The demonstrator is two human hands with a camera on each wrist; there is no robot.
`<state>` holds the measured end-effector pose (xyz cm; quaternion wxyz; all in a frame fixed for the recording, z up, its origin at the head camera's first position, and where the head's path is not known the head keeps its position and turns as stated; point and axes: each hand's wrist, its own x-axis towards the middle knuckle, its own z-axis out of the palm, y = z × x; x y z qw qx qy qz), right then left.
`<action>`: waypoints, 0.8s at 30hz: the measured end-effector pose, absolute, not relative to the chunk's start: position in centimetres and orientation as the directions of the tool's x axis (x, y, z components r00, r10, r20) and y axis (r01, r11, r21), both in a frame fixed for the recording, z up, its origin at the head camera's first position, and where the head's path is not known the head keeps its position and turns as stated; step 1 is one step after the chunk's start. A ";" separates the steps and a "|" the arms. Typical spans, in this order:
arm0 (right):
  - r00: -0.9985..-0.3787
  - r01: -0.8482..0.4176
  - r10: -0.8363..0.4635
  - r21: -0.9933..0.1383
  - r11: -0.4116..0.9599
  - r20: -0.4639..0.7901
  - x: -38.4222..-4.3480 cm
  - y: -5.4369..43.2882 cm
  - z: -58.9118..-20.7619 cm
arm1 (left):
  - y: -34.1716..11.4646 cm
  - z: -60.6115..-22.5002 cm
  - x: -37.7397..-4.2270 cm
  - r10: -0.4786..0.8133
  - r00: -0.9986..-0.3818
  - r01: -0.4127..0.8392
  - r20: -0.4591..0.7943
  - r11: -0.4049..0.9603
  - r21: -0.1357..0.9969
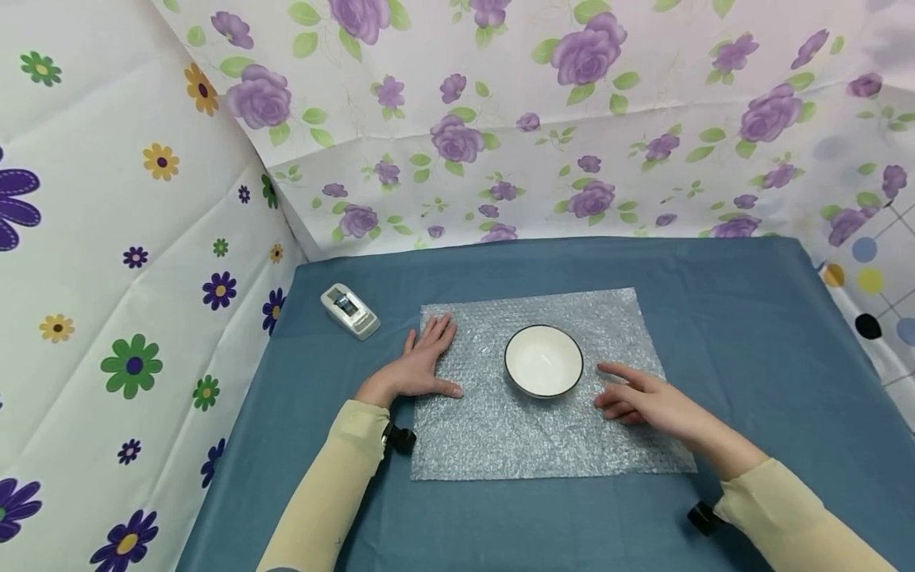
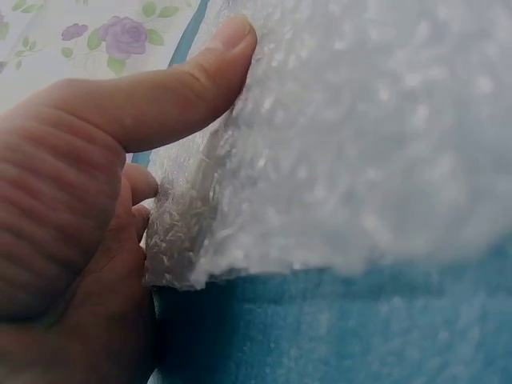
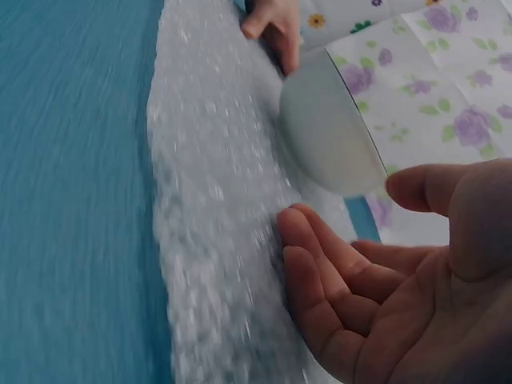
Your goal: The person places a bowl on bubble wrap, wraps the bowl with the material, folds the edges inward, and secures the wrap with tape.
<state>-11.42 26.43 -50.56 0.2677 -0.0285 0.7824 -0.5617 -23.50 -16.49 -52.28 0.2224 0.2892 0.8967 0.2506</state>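
Observation:
A white bowl with a dark rim [image 1: 544,361] stands upright on a sheet of bubble wrap [image 1: 486,445]. My left hand [image 1: 422,367] lies with fingers spread at the sheet's left edge. Seen from the left wrist, the thumb [image 2: 180,96] reaches over the bubble wrap [image 2: 360,144], and the other fingers are partly hidden behind the sheet's edge. Just right of the bowl, my right hand [image 1: 646,401] hovers over the wrap, fingers loosely bent and holding nothing. The right wrist view has the bowl [image 3: 324,132] beyond the fingertips, with a gap between.
A white tape dispenser [image 1: 350,311] lies left of the wrap, beyond my left hand. Blue cloth [image 1: 529,524] covers the table. Flower-patterned sheets [image 1: 429,191] hang behind it and along its left side.

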 end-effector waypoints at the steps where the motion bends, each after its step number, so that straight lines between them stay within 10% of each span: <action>1: -0.861 0.239 -0.343 -0.893 0.381 -0.376 -11.2 26.7 -50.5 | -16.5 -52.3 -23.4 0.627 -0.738 0.406 -0.249 0.707 0.578; 14: -0.930 0.052 -0.175 -0.586 0.809 -0.324 -8.8 31.0 -49.7 | -16.4 -51.0 -22.5 0.591 -0.791 0.408 -0.155 0.700 0.586; 24: -0.895 0.225 -0.030 -0.508 0.831 -0.445 -7.5 32.3 -49.1 | -14.7 -49.8 -20.6 0.648 -0.755 0.469 -0.102 0.643 0.605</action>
